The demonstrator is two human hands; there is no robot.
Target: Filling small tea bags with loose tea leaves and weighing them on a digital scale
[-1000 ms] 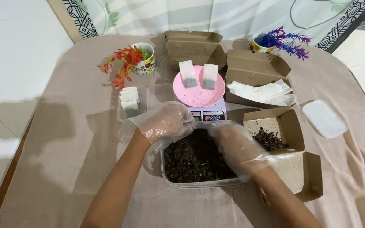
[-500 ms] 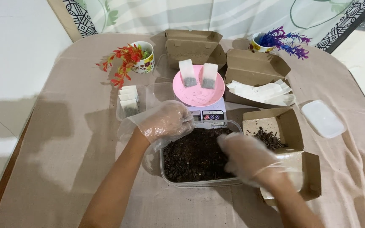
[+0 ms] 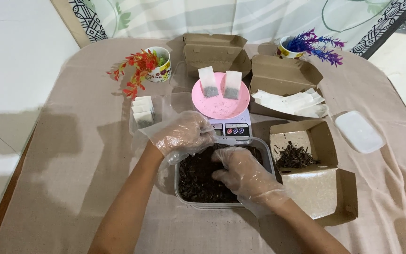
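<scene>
A clear plastic container (image 3: pixel 183 197) of dark dried leaves (image 3: pixel 195 178) sits in front of me on the table. My left hand (image 3: pixel 182 134), in a thin clear glove, curls over the container's far left rim. My right hand (image 3: pixel 241 172), also gloved, rests inside the container with its fingers bent into the leaves. Just behind the container stands a small scale (image 3: pixel 231 128) carrying a pink dish (image 3: pixel 220 104), and two filled tea bags (image 3: pixel 208 83) stand on the dish.
A clear tray of filled bags (image 3: pixel 142 112) lies at the left. An open brown box with dark bits (image 3: pixel 297 156) and a white lid (image 3: pixel 359 132) lie at the right. Behind are a box of empty white bags (image 3: pixel 291 101), a closed box (image 3: pixel 214 49) and two cups of fake plants (image 3: pixel 152 64).
My right hand has moved left from the container's right edge to its middle and dug into the leaves. The left hand has stayed on the rim.
</scene>
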